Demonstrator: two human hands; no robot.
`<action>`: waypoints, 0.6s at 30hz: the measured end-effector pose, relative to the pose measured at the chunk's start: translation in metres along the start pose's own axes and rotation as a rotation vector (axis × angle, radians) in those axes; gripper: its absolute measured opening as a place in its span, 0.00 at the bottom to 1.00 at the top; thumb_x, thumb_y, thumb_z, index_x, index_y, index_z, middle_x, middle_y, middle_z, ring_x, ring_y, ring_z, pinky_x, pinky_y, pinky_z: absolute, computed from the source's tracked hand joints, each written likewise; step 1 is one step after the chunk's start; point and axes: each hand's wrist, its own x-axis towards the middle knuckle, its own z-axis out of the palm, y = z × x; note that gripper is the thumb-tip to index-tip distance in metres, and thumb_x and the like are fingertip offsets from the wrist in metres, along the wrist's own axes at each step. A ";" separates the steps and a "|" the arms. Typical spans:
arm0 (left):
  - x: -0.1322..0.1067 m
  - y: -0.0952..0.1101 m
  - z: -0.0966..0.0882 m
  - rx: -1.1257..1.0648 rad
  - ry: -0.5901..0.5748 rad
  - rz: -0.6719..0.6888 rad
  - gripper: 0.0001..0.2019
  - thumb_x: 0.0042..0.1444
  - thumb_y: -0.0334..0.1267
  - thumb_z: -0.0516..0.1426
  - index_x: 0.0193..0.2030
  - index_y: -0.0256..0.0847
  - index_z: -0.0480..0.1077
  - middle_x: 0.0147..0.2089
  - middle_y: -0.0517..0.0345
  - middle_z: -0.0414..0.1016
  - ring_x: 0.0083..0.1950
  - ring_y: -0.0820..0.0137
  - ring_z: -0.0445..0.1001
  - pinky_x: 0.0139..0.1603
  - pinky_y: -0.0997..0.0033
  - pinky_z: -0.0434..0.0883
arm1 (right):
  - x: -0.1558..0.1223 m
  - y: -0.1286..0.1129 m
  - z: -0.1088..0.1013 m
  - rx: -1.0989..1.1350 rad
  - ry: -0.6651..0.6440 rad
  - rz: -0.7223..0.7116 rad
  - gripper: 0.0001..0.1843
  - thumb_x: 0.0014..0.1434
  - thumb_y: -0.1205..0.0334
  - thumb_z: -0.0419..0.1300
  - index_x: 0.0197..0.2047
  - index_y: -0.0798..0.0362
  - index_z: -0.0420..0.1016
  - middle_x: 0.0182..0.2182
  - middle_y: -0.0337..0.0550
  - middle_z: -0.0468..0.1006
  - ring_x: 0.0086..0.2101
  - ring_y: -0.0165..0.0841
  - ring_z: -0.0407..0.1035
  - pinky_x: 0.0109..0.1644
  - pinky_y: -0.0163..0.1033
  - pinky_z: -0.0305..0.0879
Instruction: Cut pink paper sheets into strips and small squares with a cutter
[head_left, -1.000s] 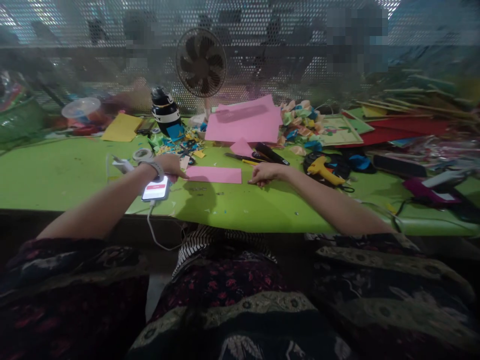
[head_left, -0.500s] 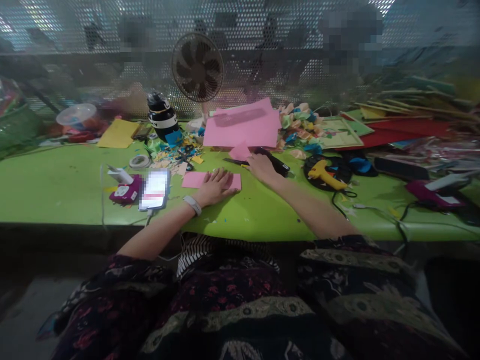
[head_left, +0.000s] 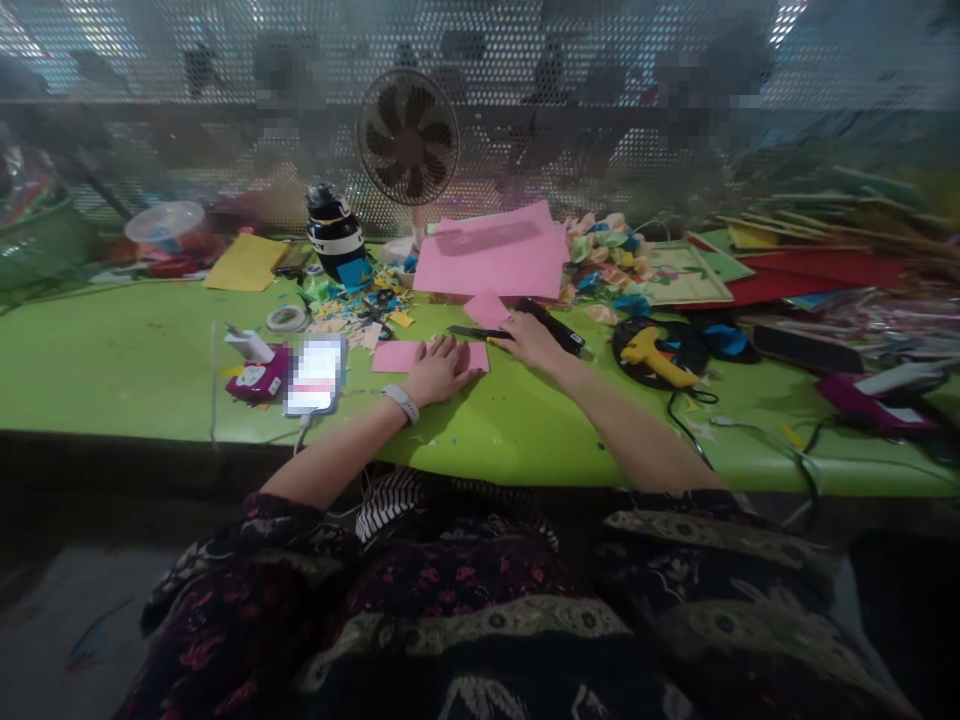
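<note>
My left hand [head_left: 437, 370] lies with spread fingers on a folded-looking strip of pink paper [head_left: 391, 356], pressing it to the green table. A pale band circles that wrist. My right hand [head_left: 534, 342] has its fingers closed at the right end of a thin dark tool with a yellow part [head_left: 472, 332]; whether it is scissors or a knife I cannot tell. Just behind the tool is a smaller pink paper piece [head_left: 486, 308]. A black object [head_left: 553, 325], its kind unclear, lies beside my right hand.
Large pink sheets [head_left: 491, 255] lie behind my hands, with paper scraps [head_left: 360, 305] to their left. On the left are a lit phone [head_left: 315, 375] and a tape roll [head_left: 287, 318]. A yellow glue gun [head_left: 656, 357] with its cord is right. A fan [head_left: 409, 140] and a black bottle [head_left: 335, 235] stand behind.
The view has shifted slightly. The dark tool sits a little nearer to me, and more of it shows at my right fingers. My left hand stays on the pink strip.
</note>
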 end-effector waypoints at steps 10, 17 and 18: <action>-0.002 0.000 -0.002 -0.024 0.015 -0.005 0.41 0.71 0.63 0.44 0.78 0.34 0.55 0.82 0.38 0.49 0.82 0.49 0.48 0.79 0.45 0.48 | -0.082 0.024 0.005 0.152 0.050 0.027 0.21 0.68 0.61 0.59 0.62 0.54 0.78 0.54 0.57 0.79 0.55 0.49 0.71 0.62 0.56 0.66; -0.001 -0.004 -0.001 -0.012 0.010 -0.020 0.39 0.71 0.62 0.43 0.79 0.37 0.54 0.82 0.40 0.49 0.82 0.50 0.49 0.80 0.48 0.48 | -0.096 0.035 -0.007 0.232 -0.003 -0.022 0.20 0.66 0.63 0.61 0.59 0.52 0.81 0.54 0.55 0.80 0.54 0.48 0.73 0.61 0.52 0.67; -0.001 -0.004 -0.001 -0.010 0.011 -0.018 0.39 0.72 0.62 0.43 0.79 0.37 0.54 0.82 0.40 0.49 0.82 0.51 0.48 0.80 0.48 0.48 | -0.098 0.038 -0.008 0.243 -0.007 -0.030 0.20 0.65 0.63 0.61 0.59 0.52 0.81 0.53 0.54 0.81 0.53 0.47 0.73 0.60 0.51 0.67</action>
